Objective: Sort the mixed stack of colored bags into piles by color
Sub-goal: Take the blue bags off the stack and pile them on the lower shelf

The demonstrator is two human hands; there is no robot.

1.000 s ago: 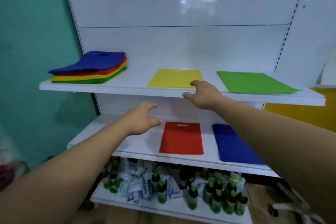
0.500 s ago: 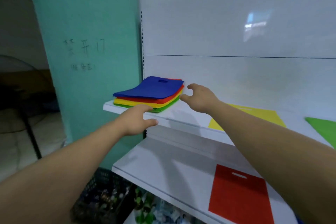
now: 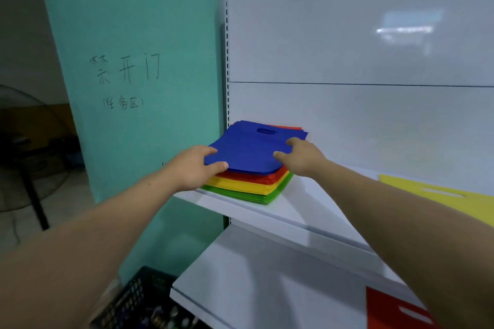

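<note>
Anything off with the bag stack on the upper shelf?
Nothing damaged or spilled. The mixed stack sits turned at an angle to the shelf edge, layers fanned rather than flush; red bags poke out behind the top blue bag, whose near edge the left hand and right hand grip.

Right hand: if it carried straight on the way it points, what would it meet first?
The blue bag on top of the stack: the right hand touches its right edge. Pushed further, it would likely cross that bag toward the back panel, though depth is unclear.
</note>
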